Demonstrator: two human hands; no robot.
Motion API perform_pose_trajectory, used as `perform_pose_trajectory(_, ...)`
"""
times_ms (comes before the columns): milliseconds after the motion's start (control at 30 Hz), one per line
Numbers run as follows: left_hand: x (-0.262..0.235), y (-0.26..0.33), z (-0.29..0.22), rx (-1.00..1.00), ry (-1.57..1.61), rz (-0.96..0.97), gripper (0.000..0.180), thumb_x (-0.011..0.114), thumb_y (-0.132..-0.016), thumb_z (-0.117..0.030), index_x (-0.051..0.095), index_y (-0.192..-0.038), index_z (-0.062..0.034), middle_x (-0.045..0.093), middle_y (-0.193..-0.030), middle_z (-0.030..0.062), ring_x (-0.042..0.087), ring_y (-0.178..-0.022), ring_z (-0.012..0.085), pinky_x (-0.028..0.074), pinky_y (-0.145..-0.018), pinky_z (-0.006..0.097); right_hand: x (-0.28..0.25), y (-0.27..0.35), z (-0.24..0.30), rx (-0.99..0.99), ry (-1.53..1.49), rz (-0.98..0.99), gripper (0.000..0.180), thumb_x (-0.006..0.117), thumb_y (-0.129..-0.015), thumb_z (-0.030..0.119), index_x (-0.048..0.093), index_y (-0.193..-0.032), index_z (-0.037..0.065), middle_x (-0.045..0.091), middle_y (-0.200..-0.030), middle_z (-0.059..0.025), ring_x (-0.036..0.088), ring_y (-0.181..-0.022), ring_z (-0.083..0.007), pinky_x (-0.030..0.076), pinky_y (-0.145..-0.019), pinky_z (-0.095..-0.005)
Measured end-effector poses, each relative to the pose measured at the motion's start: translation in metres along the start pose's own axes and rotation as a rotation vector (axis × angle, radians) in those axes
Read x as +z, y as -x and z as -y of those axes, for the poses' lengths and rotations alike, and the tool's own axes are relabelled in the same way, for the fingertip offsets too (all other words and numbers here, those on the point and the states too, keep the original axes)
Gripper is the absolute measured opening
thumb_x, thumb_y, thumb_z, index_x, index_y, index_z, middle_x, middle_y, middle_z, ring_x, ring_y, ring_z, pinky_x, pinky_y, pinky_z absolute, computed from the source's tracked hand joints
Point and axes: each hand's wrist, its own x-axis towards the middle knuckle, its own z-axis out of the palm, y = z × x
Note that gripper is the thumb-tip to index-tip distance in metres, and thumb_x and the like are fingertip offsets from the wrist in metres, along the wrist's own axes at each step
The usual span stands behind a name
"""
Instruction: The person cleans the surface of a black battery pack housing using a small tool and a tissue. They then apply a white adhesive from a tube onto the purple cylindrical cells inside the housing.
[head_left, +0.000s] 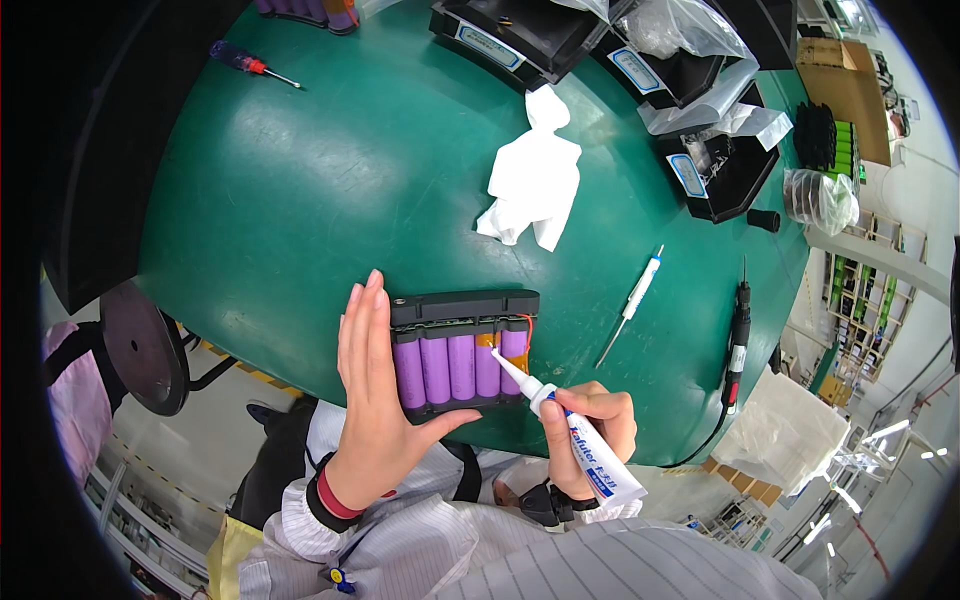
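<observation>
A battery pack (462, 366) of several purple cylindrical cells lies near the table's front edge, with black plastic along its far and near sides. Amber tape and a red wire show at its right end. My left hand (378, 400) rests along the pack's left end, fingers stretched out and the thumb at its near edge. In my right hand (600, 418) is a white and blue glue tube (598, 458), pinched near its neck. The tube's tapered white nozzle points up and left, its tip at the tape on the right-hand cells.
A crumpled white tissue (535, 180) lies mid-table. To the right are a white-handled screwdriver (640, 290) and a black soldering iron (740, 325) with its cable. Black parts bins (715, 175) line the far right. A blue-handled screwdriver (240, 60) and another purple pack (315, 12) lie far left.
</observation>
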Motion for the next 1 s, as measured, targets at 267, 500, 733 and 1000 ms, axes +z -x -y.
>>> perform_pose_trajectory(267,-0.0005,-0.0008,-0.0017,-0.005,0.031,0.005,0.135,0.097,-0.061,-0.029,0.013,-0.161,0.0042,0.019,-0.166,0.0282,0.02,-0.153,0.0497,0.021,-0.123,0.058,-0.0011,0.001,0.0037,0.084,-0.025,0.021,0.022,0.075,-0.089,-0.006,0.057,-0.1,0.0,0.066,-0.074,-0.0104,0.059,-0.062,-0.0126,0.044,-0.059,-0.0254)
perform_pose_trajectory(500,0.0012,-0.0003,-0.0012,-0.014,-0.004,0.001,0.139,0.099,-0.057,-0.031,0.014,-0.161,0.0023,0.019,-0.168,0.0254,0.02,-0.155,0.0453,0.022,-0.124,0.055,-0.0007,0.002,0.0014,0.11,-0.061,0.022,0.022,0.073,-0.091,-0.005,0.055,-0.102,0.001,0.065,-0.077,-0.0091,0.056,-0.066,-0.0115,0.044,-0.063,-0.026)
perform_pose_trajectory(733,0.001,0.0002,-0.0013,-0.026,-0.006,-0.004,0.139,0.098,-0.057,-0.032,0.014,-0.162,0.0017,0.019,-0.168,0.025,0.02,-0.155,0.0454,0.022,-0.124,0.055,-0.0018,-0.0005,-0.005,0.054,-0.085,0.008,0.025,0.077,-0.086,-0.009,0.06,-0.103,-0.003,0.07,-0.076,-0.0138,0.063,-0.061,-0.0148,0.046,-0.054,-0.0259)
perform_pose_trajectory(1000,0.0013,-0.0009,-0.0022,-0.022,-0.013,-0.005,0.139,0.098,-0.057,-0.034,0.014,-0.162,0.001,0.02,-0.168,0.0248,0.02,-0.155,0.0455,0.023,-0.124,0.054,-0.0015,-0.0005,-0.0049,0.062,-0.092,-0.002,0.025,0.077,-0.086,-0.009,0.06,-0.103,-0.003,0.069,-0.076,-0.0142,0.064,-0.06,-0.0157,0.047,-0.055,-0.0264)
